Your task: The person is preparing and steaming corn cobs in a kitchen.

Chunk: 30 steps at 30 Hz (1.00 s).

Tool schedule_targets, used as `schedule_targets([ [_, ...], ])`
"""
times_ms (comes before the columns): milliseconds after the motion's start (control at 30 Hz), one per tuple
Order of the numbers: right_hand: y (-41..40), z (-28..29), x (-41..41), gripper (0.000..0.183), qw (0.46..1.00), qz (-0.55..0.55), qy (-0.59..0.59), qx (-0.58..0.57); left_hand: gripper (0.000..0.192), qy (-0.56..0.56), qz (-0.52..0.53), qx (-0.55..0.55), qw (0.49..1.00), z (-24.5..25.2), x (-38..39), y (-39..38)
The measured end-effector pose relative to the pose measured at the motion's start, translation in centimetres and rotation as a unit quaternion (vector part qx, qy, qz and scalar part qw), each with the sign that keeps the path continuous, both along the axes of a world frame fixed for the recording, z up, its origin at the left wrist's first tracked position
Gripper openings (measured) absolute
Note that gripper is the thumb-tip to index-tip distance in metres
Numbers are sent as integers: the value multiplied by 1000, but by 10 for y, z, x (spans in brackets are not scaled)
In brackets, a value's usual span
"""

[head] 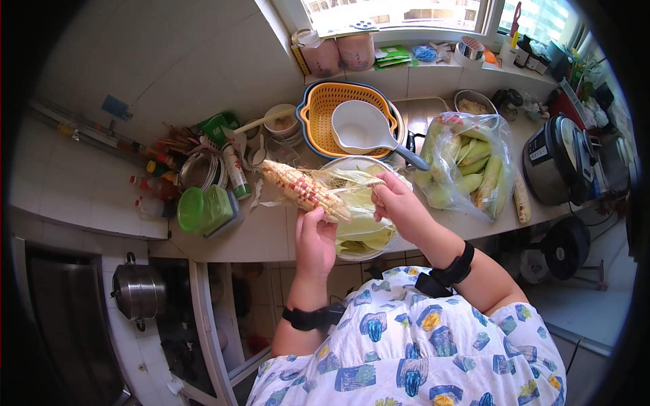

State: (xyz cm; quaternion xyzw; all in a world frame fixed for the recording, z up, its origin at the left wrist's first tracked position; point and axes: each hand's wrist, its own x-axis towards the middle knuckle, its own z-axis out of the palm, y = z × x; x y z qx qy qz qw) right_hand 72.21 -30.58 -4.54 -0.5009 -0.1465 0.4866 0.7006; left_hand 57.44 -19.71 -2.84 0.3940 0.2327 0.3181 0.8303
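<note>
My left hand (316,241) grips an ear of corn (304,192) near its lower end, the thumb pressed on the kernels. Its kernels are cream and dark red, largely bare of husk. Between the fingers of my right hand (398,205) is a strip of pale husk (355,178) with silk, stretching back toward the ear. Below both hands, a white basin (373,254) holds loose green husks (365,231). To the right stands a clear plastic bag (500,137) with several ears in green husk (475,167). A peeled ear (521,200) lies beside that bag.
Behind the basin, a yellow colander (317,114) holds a white ladle-like pot (358,124) with a grey handle. An electric cooker (551,162) stands at right. Green plastic containers (203,208) and stacked metal bowls (200,172) are at left. The counter edge (457,239) runs before me.
</note>
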Motion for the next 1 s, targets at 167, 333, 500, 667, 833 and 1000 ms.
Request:
schedule_targets([
  [167,-9,-2,8,22,831,-118,-535,-97,48,7,-1,1,1000,1,-10,6],
  [333,-23,28,19,28,711,68,-690,-114,52,52,-6,19,998,4,-14,6],
  [500,-5,51,20,32,817,-27,-576,2,51,64,-32,76,995,1,-11,1],
  [667,13,55,24,50,882,9,-466,75,50,135,-79,280,947,-8,-13,5],
  [833,3,48,21,44,943,93,-304,99,57,173,-68,398,898,-16,-13,7],
  [1000,-12,42,26,43,966,82,-211,128,43,283,-149,320,892,13,-36,40],
])
